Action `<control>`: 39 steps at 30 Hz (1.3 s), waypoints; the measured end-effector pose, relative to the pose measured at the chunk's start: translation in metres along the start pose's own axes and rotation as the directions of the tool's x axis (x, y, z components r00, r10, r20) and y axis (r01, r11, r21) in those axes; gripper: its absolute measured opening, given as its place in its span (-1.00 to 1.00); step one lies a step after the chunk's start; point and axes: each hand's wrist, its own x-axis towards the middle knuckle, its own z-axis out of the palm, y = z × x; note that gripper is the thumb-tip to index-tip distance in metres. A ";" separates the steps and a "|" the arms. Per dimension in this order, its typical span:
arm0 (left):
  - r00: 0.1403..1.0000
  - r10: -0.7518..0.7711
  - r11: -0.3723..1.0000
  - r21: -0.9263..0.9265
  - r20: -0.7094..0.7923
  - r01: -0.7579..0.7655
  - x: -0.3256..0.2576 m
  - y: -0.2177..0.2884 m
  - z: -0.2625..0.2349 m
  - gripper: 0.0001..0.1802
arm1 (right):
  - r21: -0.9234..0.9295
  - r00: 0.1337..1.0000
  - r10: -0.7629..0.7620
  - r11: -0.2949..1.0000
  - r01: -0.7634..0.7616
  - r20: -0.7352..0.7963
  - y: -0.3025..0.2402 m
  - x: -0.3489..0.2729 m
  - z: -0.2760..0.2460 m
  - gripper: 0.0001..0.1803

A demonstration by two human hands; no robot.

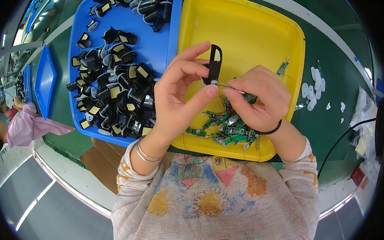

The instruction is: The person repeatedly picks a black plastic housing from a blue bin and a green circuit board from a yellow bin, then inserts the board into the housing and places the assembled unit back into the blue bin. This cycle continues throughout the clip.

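My left hand [178, 87] pinches a black plastic housing [216, 63] upright between thumb and fingers. It has an open slot near its top. In my right hand [261, 97] is a thin metal tool [237, 90], possibly tweezers, whose tip reaches the housing's lower end by my left thumb. A fine dark wire [221, 95] hangs near that tip. Both hands are above a yellow tray [243, 23]. Small green circuit boards [230, 130] with thin wires lie heaped in its near part, partly hidden by my right hand.
A blue tray [150, 54] on the left holds many black plastic parts [112, 86] with pale yellow pads. White oval pieces [317, 84] and clear plastic bags [361, 110] lie right on the green table. A black cable [339, 141] crosses there. Another person in pink [31, 126] is far left.
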 end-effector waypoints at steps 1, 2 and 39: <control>1.000 -0.001 1.000 -0.003 0.008 0.001 0.000 0.000 0.000 -0.75 | 0.004 1.000 0.003 1.000 -0.003 0.000 0.000 0.000 0.000 -0.84; 1.000 -0.003 1.000 -0.005 0.017 0.003 0.000 0.000 0.000 -0.75 | 0.007 1.000 0.006 1.000 -0.006 0.000 -0.001 0.000 0.000 -0.84; 0.980 -0.005 0.983 -0.178 0.199 0.041 0.001 0.003 -0.004 -0.76 | 0.291 0.956 0.255 0.912 -0.288 0.145 -0.002 -0.005 0.000 -0.87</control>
